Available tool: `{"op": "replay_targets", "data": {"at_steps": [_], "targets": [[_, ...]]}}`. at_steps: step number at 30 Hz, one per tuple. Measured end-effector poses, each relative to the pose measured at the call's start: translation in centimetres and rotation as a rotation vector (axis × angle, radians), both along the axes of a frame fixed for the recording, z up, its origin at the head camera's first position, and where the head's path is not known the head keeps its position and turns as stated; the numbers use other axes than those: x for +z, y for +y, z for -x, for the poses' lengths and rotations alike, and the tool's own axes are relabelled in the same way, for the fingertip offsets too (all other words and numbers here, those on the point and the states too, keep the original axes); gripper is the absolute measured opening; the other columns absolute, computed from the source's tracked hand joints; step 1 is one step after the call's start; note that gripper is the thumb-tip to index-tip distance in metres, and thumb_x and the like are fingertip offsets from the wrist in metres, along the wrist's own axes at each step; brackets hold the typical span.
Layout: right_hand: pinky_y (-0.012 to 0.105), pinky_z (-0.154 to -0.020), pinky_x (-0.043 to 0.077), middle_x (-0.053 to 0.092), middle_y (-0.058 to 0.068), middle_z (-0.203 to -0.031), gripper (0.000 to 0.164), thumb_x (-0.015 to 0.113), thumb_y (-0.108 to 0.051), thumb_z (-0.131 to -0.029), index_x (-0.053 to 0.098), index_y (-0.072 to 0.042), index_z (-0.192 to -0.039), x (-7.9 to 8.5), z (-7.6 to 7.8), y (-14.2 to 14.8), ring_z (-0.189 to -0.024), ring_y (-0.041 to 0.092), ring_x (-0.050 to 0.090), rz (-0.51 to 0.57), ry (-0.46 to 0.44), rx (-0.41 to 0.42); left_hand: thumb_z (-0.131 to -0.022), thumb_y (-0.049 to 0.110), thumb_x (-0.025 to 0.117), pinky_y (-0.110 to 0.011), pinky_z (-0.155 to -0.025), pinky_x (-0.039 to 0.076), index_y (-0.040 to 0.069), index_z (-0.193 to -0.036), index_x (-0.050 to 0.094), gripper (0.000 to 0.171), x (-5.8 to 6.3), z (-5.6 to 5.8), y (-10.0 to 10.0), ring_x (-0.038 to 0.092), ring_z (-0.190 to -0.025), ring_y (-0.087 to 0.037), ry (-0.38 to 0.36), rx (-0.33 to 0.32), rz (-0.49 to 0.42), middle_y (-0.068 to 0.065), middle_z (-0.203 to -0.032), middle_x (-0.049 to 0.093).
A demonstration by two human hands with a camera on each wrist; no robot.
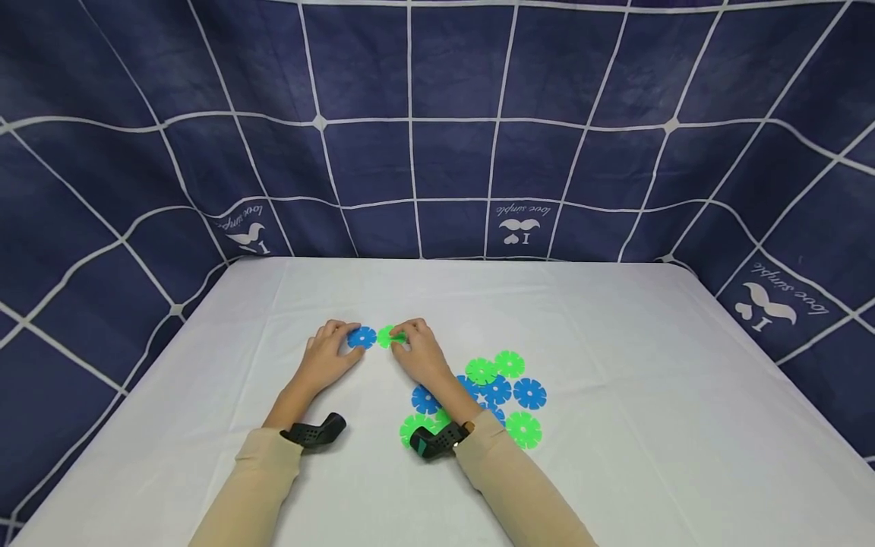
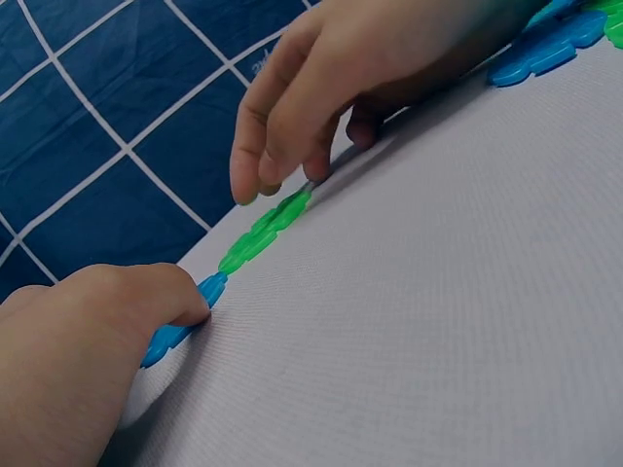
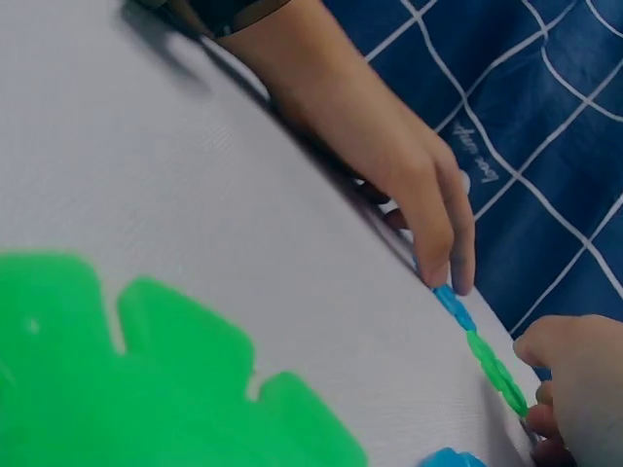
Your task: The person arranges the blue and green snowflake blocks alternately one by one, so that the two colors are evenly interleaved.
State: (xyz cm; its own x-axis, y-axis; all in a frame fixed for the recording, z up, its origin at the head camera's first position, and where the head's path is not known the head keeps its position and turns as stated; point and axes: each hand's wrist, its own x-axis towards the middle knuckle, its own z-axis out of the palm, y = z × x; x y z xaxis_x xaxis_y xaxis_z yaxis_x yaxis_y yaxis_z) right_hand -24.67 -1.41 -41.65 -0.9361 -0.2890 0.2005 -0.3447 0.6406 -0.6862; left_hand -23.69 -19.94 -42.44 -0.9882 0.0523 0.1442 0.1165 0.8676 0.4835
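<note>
A blue slotted flower-shaped disc (image 1: 362,338) lies flat on the white cloth, its edge meeting that of a green disc of the same kind (image 1: 386,336). My left hand (image 1: 326,358) holds the blue disc from the left, thumb and index finger at its rim. From the right, my right hand (image 1: 420,357) has its thumb and index finger about the green disc, covering part of it. In the left wrist view, the green disc (image 2: 265,232) and the blue disc (image 2: 167,341) form one line. How far their slots interlock cannot be seen.
Loose blue discs (image 1: 529,393) and green discs (image 1: 523,430) lie in an overlapping cluster, partly under my right forearm. The table (image 1: 649,425) has a white cloth. A dark blue checked curtain (image 1: 451,159) hangs behind and at both sides.
</note>
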Motion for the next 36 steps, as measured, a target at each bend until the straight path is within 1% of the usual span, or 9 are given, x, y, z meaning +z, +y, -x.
{"op": "replay_targets", "data": {"at_steps": [3,5,9,15,19,22,24,30,36], "targets": [[0.025,-0.074,0.043,0.053,0.006,-0.111,0.023,0.053,-0.02,-0.089,0.062,-0.012,-0.109,0.4,-0.1,0.1,-0.088,0.014,0.05,0.045,-0.033,0.045,-0.083,0.03,0.056,-0.05,-0.096,0.027,0.007,-0.13,0.047,0.053,0.0,-0.1,0.0,0.038,-0.12,-0.035,-0.002,0.0,-0.002,-0.018,-0.127,0.043],[0.025,-0.075,0.044,0.054,0.005,-0.109,0.024,0.053,-0.021,-0.09,0.061,-0.012,-0.111,0.9,-0.2,0.2,-0.088,0.013,0.052,0.052,-0.051,0.085,-0.083,0.031,0.056,-0.05,-0.096,0.027,0.006,-0.13,0.047,0.053,0.0,-0.2,0.0,0.038,-0.12,-0.035,-0.006,0.001,-0.004,-0.018,-0.127,0.043],[0.026,-0.081,0.046,0.056,0.004,-0.11,0.026,0.052,-0.022,-0.091,0.059,-0.013,-0.114,2.2,-0.3,0.3,-0.094,0.014,0.055,0.029,-0.077,0.158,-0.083,0.03,0.056,-0.051,-0.096,0.026,0.006,-0.13,0.047,0.053,0.1,-0.2,0.1,0.037,-0.12,-0.035,-0.012,0.006,-0.008,-0.018,-0.127,0.043],[0.027,-0.081,0.046,0.056,0.003,-0.112,0.028,0.051,-0.023,-0.091,0.057,-0.014,-0.117,3.7,-0.7,1.2,-0.096,0.015,0.055,-0.032,-0.092,0.206,-0.083,0.03,0.057,-0.05,-0.096,0.026,0.006,-0.13,0.047,0.053,0.2,-0.2,0.1,0.037,-0.121,-0.034,-0.019,0.016,-0.007,-0.018,-0.128,0.042],[0.031,-0.085,0.043,0.057,0.001,-0.114,0.028,0.051,-0.026,-0.091,0.058,-0.016,-0.116,4.1,-1.4,2.4,-0.097,0.015,0.055,-0.14,-0.042,0.22,-0.083,0.03,0.057,-0.05,-0.097,0.026,0.006,-0.13,0.047,0.053,0.2,-0.2,0.0,0.037,-0.121,-0.034,-0.017,0.022,0.004,-0.017,-0.127,0.042],[0.034,-0.088,0.04,0.058,0.0,-0.114,0.027,0.051,-0.027,-0.091,0.058,-0.018,-0.115,4.2,-2.0,3.4,-0.098,0.015,0.055,-0.225,0.003,0.235,-0.083,0.03,0.057,-0.05,-0.096,0.027,0.006,-0.13,0.047,0.053,0.3,-0.2,-0.1,0.037,-0.12,-0.034,-0.009,0.017,0.009,-0.017,-0.127,0.043],[0.036,-0.089,0.039,0.058,0.0,-0.114,0.027,0.051,-0.027,-0.091,0.059,-0.018,-0.114,4.1,-2.5,4.0,-0.1,0.015,0.055,-0.26,0.021,0.253,-0.083,0.03,0.057,-0.049,-0.095,0.027,0.006,-0.13,0.047,0.053,0.3,-0.2,-0.1,0.037,-0.12,-0.034,-0.007,0.015,0.008,-0.017,-0.126,0.043],[0.037,-0.09,0.038,0.059,0.0,-0.113,0.027,0.052,-0.028,-0.09,0.06,-0.018,-0.114,3.5,-3.6,5.4,-0.107,0.015,0.054,-0.304,0.057,0.296,-0.083,0.031,0.056,-0.049,-0.096,0.026,0.006,-0.13,0.047,0.054,0.4,-0.2,0.0,0.036,-0.121,-0.034,-0.009,0.015,0.007,-0.017,-0.128,0.042],[0.036,-0.086,0.037,0.057,0.0,-0.113,0.027,0.051,-0.029,-0.091,0.06,-0.018,-0.114,2.3,-4.5,6.4,-0.105,0.017,0.054,-0.348,0.093,0.313,-0.083,0.031,0.057,-0.048,-0.095,0.027,0.006,-0.13,0.047,0.054,0.4,-0.3,0.2,0.037,-0.121,-0.034,-0.001,0.01,0.005,-0.018,-0.128,0.042]]}}
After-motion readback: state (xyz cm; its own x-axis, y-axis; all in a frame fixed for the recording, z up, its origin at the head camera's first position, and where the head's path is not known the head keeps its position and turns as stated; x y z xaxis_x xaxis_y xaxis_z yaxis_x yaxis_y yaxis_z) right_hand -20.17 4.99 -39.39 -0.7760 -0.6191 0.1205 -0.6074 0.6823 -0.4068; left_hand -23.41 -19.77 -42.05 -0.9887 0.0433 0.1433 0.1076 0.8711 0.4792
